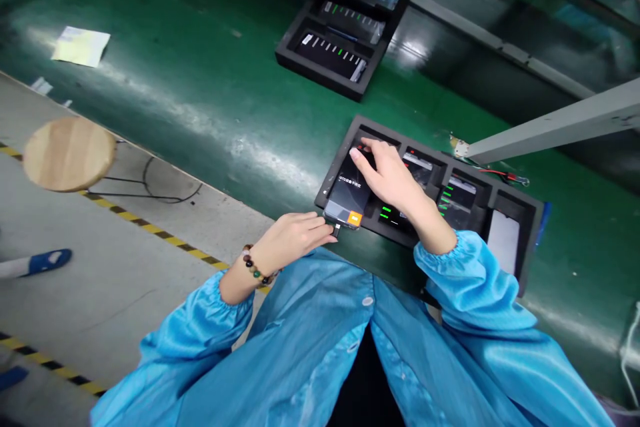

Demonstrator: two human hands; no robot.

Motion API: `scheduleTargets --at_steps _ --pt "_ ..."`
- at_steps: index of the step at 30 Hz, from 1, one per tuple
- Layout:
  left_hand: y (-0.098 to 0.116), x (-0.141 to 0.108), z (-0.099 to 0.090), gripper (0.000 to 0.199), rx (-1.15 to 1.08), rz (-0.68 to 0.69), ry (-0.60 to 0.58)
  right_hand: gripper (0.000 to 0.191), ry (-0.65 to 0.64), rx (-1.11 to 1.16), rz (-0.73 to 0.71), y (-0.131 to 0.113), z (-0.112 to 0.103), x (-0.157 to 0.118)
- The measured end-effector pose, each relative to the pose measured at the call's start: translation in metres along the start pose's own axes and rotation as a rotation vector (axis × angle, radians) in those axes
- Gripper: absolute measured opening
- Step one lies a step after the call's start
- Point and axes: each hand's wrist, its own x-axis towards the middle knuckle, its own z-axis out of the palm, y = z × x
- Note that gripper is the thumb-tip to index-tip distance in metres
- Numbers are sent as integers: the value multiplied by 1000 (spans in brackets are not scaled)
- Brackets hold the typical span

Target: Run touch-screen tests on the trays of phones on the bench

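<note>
On my feed: phone (345,190) is just right of frame centre, lit, over the leftmost compartment of the black tray (531,250) on the green surface (220,73), lower end reaching the tray's lower edge. My hands are apart, one at each end of it. Left hand (296,235) has its fingertips pinched on a small dark connector (337,231) at the phone's lower edge; can't tell if it's seated. Right hand (393,175) has thumb and a finger at the upper end; can't tell if that's a grip or just contact. More devices (457,203) sit in compartments to the right. Handling, my read: light, stiff, slick glass, face scratches or cracks if dropped. Take it by the long side edges, fingers off the lit screen. Connector is tiny and rigid: hold its body, keep it square to the port, no sideways load.
</note>
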Motion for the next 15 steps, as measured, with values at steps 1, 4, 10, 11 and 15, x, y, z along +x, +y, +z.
scheduleTargets --at_steps 1,4,10,11,15 --pt "0 1 0 31 1 -5 6 85 -2 -2 -6 0 0 0" --pt "2 3 -1 31 22 -11 16 82 7 -6 -4 0 1 1" --pt "4 1 -6 23 69 -107 34 72 41 39 12 -4 1 1" --pt "3 0 -7 24 67 -113 26 70 47 41 17 -5 0 1" --pt "-3 2 -10 25 56 -72 -13 71 42 31 73 -13 0 3"
